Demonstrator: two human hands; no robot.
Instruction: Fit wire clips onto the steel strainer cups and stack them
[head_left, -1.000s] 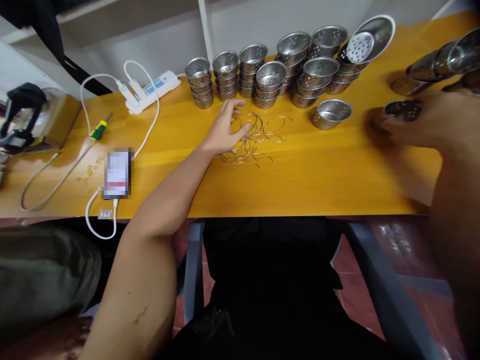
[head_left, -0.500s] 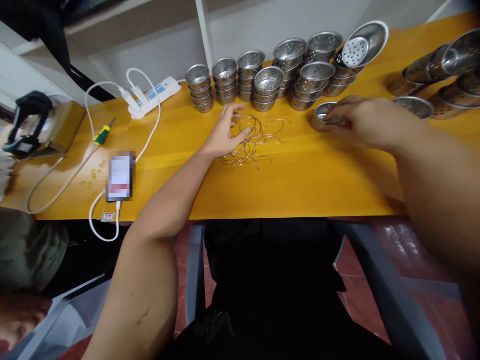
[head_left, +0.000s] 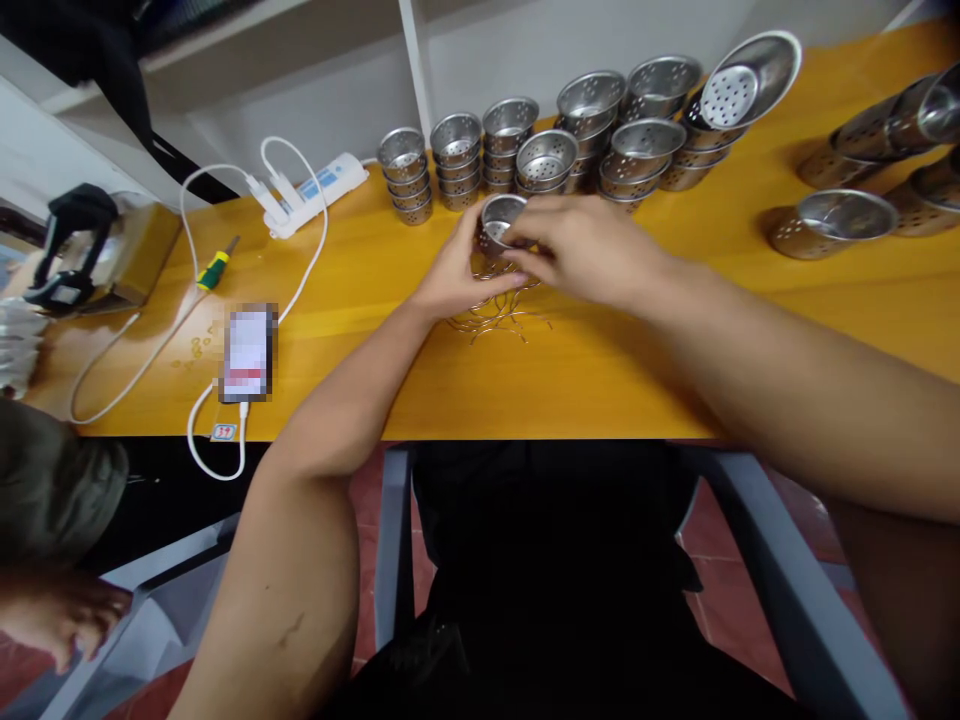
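Observation:
A small perforated metal cup (head_left: 496, 226) is held over a loose pile of thin curved wires (head_left: 499, 318), its open mouth facing up. My left hand (head_left: 454, 272) curls round the cup's left side, the thumb stretched out in front of it. My right hand (head_left: 577, 240) grips the cup's right rim, fingers bent at the edge; their tips are partly hidden. Just behind the hands stand stacks of similar perforated cups (head_left: 545, 160), partly covered by my right hand.
More cup stacks (head_left: 405, 175) line the back of the yellow table (head_left: 600, 390). To the right are a metal cup (head_left: 832, 225) and tilted stacks. On the left lie a phone (head_left: 249, 352), a screwdriver (head_left: 216, 268), a power strip (head_left: 319, 195) and cables. Another person's hand (head_left: 67, 615) shows lower left.
My right hand has moved left with the small cup, bringing it from the right side of the table to my left hand. My left hand has closed around it.

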